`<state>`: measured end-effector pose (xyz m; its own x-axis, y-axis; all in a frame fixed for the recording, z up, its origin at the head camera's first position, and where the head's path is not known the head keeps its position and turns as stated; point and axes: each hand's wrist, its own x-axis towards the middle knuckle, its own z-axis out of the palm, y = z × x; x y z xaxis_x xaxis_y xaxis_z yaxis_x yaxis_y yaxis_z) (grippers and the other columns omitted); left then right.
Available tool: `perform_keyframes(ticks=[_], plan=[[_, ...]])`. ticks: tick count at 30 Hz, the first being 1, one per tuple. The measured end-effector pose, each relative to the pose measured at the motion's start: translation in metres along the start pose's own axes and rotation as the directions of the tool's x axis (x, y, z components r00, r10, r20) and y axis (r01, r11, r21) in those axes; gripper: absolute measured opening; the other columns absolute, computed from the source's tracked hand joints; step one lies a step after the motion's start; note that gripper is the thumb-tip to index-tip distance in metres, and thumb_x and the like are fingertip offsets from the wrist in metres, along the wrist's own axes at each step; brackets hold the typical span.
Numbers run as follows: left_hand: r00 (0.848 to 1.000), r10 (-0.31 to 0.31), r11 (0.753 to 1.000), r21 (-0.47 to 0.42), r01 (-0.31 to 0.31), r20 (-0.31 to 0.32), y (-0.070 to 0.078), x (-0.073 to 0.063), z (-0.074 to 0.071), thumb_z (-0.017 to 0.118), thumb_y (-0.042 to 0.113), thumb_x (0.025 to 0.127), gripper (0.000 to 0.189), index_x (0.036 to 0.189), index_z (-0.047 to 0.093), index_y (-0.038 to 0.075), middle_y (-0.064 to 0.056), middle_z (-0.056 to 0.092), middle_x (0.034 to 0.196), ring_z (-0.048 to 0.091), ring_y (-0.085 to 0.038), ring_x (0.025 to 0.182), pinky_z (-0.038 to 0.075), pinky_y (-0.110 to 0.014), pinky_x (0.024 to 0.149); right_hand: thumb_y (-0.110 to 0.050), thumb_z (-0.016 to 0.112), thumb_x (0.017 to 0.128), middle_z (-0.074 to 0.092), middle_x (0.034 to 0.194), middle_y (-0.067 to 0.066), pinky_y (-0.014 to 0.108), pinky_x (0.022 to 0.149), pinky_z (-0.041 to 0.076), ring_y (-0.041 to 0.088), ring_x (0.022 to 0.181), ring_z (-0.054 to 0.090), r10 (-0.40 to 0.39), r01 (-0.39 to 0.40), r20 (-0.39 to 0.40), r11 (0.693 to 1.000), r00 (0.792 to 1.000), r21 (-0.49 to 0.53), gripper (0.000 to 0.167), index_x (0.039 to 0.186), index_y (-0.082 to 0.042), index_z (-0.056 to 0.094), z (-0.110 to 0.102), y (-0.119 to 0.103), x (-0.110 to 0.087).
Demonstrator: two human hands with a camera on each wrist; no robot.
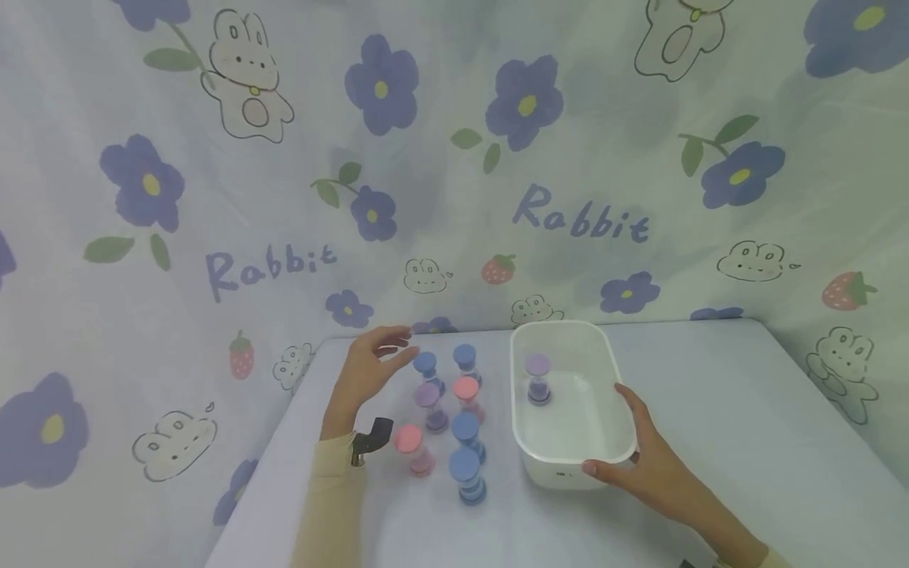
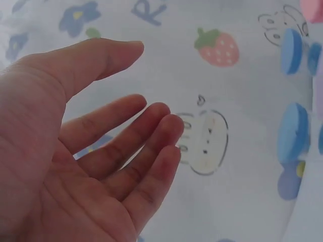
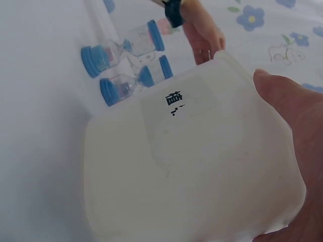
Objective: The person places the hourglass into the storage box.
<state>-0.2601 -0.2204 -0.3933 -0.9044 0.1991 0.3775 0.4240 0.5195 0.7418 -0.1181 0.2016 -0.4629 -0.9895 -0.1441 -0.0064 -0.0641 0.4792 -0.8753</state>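
My left hand, palm and relaxed fingers bare in the left wrist view, hovers beside a blue hourglass at the back left of a group. It holds nothing. My right hand grips the near right corner of a white plastic bin, thumb at the near rim and fingers along the right side. Inside the bin, a purple hourglass stands upright toward the left wall. Left of the bin stand another purple hourglass, pink hourglasses and several more blue hourglasses.
A white-covered table extends right of the bin. Behind it hangs a curtain printed with rabbits, purple flowers and strawberries. Close to the bin's left wall, two blue hourglasses show side by side in the right wrist view.
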Motion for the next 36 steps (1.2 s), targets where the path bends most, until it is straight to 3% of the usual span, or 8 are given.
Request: perform_keyframes(ticks=[4, 8, 12, 15, 20, 30, 36], plan=[[0.999, -0.044, 0.999, -0.027, 0.043, -0.018, -0.006, -0.009, -0.002, 0.076, 0.006, 0.092, 0.042, 0.130, 0.064, -0.005, -0.029, 0.067, 0.129, 0.066, -0.046, 0.118, 0.052, -0.057, 0.109, -0.039, 0.086, 0.083, 0.026, 0.165, 0.027, 0.063, 0.106, 0.052, 0.052, 0.143, 0.044, -0.002, 0.002, 0.000, 1.000, 1.000, 0.009, 0.122, 0.164, -0.028, -0.004, 0.000, 0.001, 0.000], [0.996, -0.084, 0.995, -0.048, 0.082, -0.024, -0.010, -0.017, -0.003, 0.075, 0.006, 0.093, 0.043, 0.132, 0.062, -0.008, -0.030, 0.066, 0.131, 0.065, -0.046, 0.120, 0.051, -0.056, 0.110, -0.039, 0.086, 0.083, 0.027, 0.165, 0.026, 0.063, 0.107, 0.052, 0.051, 0.142, 0.045, -0.008, 0.008, 0.001, 1.000, 1.000, 0.013, 0.121, 0.164, -0.029, -0.004, 0.000, 0.001, 0.000], [0.991, -0.127, 0.991, -0.047, 0.125, -0.038, -0.032, -0.022, -0.001, 0.076, 0.013, 0.094, 0.044, 0.133, 0.063, -0.003, -0.025, 0.067, 0.133, 0.066, -0.041, 0.122, 0.052, -0.052, 0.111, -0.038, 0.086, 0.084, 0.027, 0.165, 0.025, 0.063, 0.106, 0.052, 0.049, 0.142, 0.045, -0.001, 0.001, 0.005, 1.000, 1.000, 0.014, 0.121, 0.164, -0.030, -0.003, 0.001, 0.001, 0.000], [0.988, -0.144, 0.988, -0.054, 0.142, -0.048, -0.049, -0.021, 0.001, 0.077, 0.018, 0.094, 0.045, 0.134, 0.064, 0.001, -0.022, 0.067, 0.133, 0.066, -0.038, 0.123, 0.052, -0.050, 0.111, -0.038, 0.086, 0.084, 0.028, 0.165, 0.024, 0.063, 0.106, 0.053, 0.048, 0.142, 0.046, 0.002, -0.002, 0.006, 1.000, 1.000, 0.014, 0.120, 0.164, -0.031, -0.003, 0.002, 0.002, 0.000], [0.986, -0.153, 0.982, -0.121, 0.145, -0.060, -0.065, -0.018, 0.005, 0.079, 0.017, 0.092, 0.046, 0.133, 0.065, 0.000, -0.025, 0.067, 0.133, 0.066, -0.040, 0.122, 0.053, -0.050, 0.111, -0.036, 0.087, 0.083, 0.034, 0.161, 0.025, 0.060, 0.103, 0.056, 0.047, 0.137, 0.050, -0.036, 0.036, -0.010, 0.999, 0.999, 0.014, 0.120, 0.164, -0.030, -0.002, 0.001, 0.004, 0.000], [0.978, -0.209, 0.974, -0.094, 0.206, -0.022, -0.083, -0.013, 0.020, 0.081, 0.018, 0.090, 0.048, 0.132, 0.066, 0.002, -0.021, 0.069, 0.132, 0.067, -0.038, 0.121, 0.056, -0.048, 0.107, -0.033, 0.086, 0.084, 0.036, 0.159, 0.024, 0.060, 0.102, 0.056, 0.045, 0.135, 0.051, -0.059, 0.059, -0.004, 0.998, 0.998, 0.025, 0.119, 0.164, -0.028, -0.002, -0.001, 0.005, 0.000], [0.980, -0.201, 0.977, -0.076, 0.201, 0.008, -0.091, -0.013, 0.029, 0.082, 0.021, 0.089, 0.051, 0.133, 0.065, 0.002, -0.018, 0.070, 0.131, 0.067, -0.036, 0.122, 0.056, -0.048, 0.107, -0.035, 0.086, 0.084, 0.031, 0.161, 0.024, 0.061, 0.103, 0.055, 0.046, 0.137, 0.050, -0.029, 0.029, -0.005, 1.000, 1.000, 0.002, 0.120, 0.164, -0.030, -0.003, 0.000, 0.003, 0.000]])
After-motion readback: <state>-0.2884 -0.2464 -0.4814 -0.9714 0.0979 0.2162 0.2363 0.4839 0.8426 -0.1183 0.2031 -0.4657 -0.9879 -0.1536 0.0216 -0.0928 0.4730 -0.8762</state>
